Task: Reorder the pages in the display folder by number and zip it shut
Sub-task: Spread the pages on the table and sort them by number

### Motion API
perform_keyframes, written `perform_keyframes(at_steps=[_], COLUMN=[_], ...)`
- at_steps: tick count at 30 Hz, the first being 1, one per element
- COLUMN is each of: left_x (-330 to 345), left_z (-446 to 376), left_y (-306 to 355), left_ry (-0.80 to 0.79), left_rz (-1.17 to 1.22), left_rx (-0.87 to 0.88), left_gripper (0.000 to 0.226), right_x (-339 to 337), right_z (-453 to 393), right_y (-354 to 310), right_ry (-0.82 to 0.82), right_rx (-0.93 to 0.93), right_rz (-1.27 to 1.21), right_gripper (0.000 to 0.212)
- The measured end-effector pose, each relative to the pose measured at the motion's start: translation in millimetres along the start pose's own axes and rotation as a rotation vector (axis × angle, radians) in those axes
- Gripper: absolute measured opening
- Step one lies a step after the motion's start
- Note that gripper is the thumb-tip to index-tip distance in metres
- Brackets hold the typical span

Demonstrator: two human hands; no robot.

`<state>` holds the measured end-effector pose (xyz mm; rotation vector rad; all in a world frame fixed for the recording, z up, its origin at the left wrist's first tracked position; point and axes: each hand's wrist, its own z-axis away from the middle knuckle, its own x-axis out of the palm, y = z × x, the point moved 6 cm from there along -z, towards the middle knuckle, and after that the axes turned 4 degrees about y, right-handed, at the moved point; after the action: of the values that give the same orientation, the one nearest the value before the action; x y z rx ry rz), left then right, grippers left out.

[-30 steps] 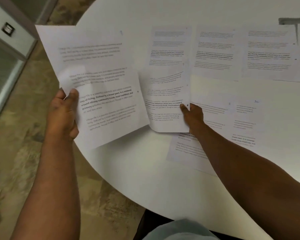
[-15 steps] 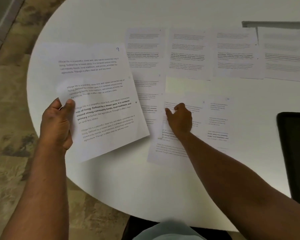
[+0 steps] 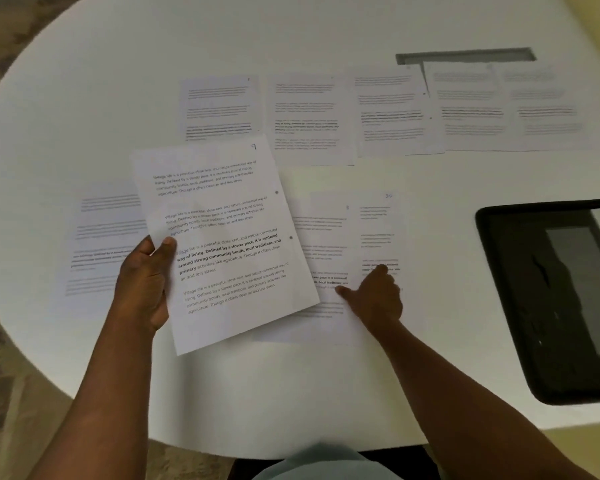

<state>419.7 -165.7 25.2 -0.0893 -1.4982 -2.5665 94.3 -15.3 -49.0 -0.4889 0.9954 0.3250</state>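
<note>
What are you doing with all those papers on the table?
A person is sorting numbered pages. The left hand holds the page marked 9 by its edge. The right hand rests its fingers on the overlapping pages lying on the white table, next to the one marked 10. More pages lie in a row further back. The black folder lies open at the right.

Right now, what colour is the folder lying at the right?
Black folder, best seen in the head view.

Matt white paper pages; smooth white table; glossy black folder
</note>
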Motion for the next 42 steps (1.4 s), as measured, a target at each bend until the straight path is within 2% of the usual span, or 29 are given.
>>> perform_keyframes(at_steps=[4, 9, 18, 25, 30, 34, 39, 42], left_x=[9.3, 12.1, 24.4, 28.3, 35.8, 49.1, 70.9, 77.3], left_z=[2.3, 4.8, 11.7, 13.8, 16.3, 19.4, 21.6, 19.3], left_y=[-8.3, -17.2, -30.1, -36.6, -45.1, -55.9, -78.3, -101.8], left_ry=[-0.006, 0.003, -0.015, -0.018, -0.032, -0.072, -0.158, -0.21], left_rz=[-0.04, -0.079, -0.148, -0.183, -0.2, -0.199, -0.16, -0.226], left_rx=[-0.014, -0.034, -0.055, -0.058, -0.074, -0.115, -0.194, -0.251], left_gripper=[0.033, 0.032, 0.03, 0.028, 0.028, 0.027, 0.028, 0.028], right_x=[2.0, 6.8, 9.0, 7.0, 0.0, -7.7, -8.5, -4.3], right_z=[2.7, 2.4, -3.4, -4.2, -5.3, -5.5, -8.8, -8.0], right_y=[-6.8, -11.7, -0.7, 9.0, 32.0, 54.1, 63.6, 62.5], right_ry=[-0.013, -0.007, -0.06, -0.022, -0.063, -0.067, -0.036, -0.031], right_rx=[0.04, 0.067, 0.185, 0.148, 0.234, 0.259, 0.227, 0.232], right_rz=[-0.041, -0.049, -0.17, -0.078, -0.196, -0.213, -0.145, -0.191], right_gripper=[0.092, 0.088, 0.096, 0.094, 0.098, 0.091, 0.094, 0.093])
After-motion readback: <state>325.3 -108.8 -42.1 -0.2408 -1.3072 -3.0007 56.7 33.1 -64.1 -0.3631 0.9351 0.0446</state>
